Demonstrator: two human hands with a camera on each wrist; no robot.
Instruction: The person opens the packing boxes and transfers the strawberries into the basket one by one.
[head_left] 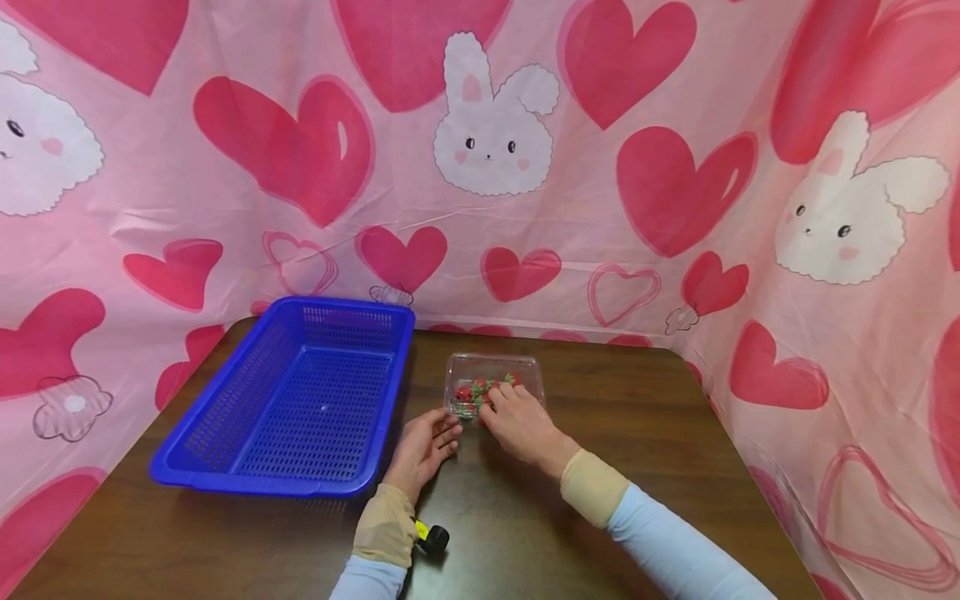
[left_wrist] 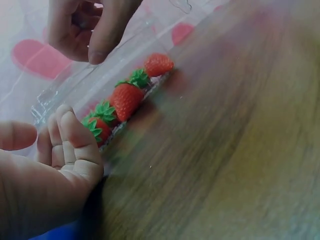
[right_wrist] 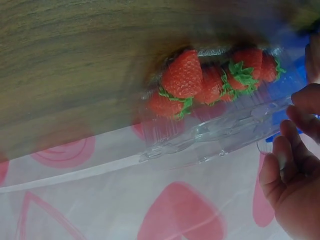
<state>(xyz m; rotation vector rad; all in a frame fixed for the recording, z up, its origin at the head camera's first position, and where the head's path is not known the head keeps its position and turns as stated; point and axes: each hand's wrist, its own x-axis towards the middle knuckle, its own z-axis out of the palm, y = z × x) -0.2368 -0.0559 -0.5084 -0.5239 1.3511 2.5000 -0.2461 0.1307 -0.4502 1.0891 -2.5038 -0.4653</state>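
One brown tbl, pink cloth behind — L hand relaxed, R hand by strawberries, grip unclear.

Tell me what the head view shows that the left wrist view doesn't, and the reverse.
Only the head view shows the white rabbit faces printed on the pink cloth, the light-blue fabric sleeves and the whole blue rectangular plastic basket; the wrist view has just a blue patch at its bottom edge.

Only the left wrist view shows clear creases on the left hand and the dimpled skin of the red strawberries with green leaves.

Both show the two hands, the strawberries, the clear plastic box, the brown wood-grain table and hearts on the cloth.
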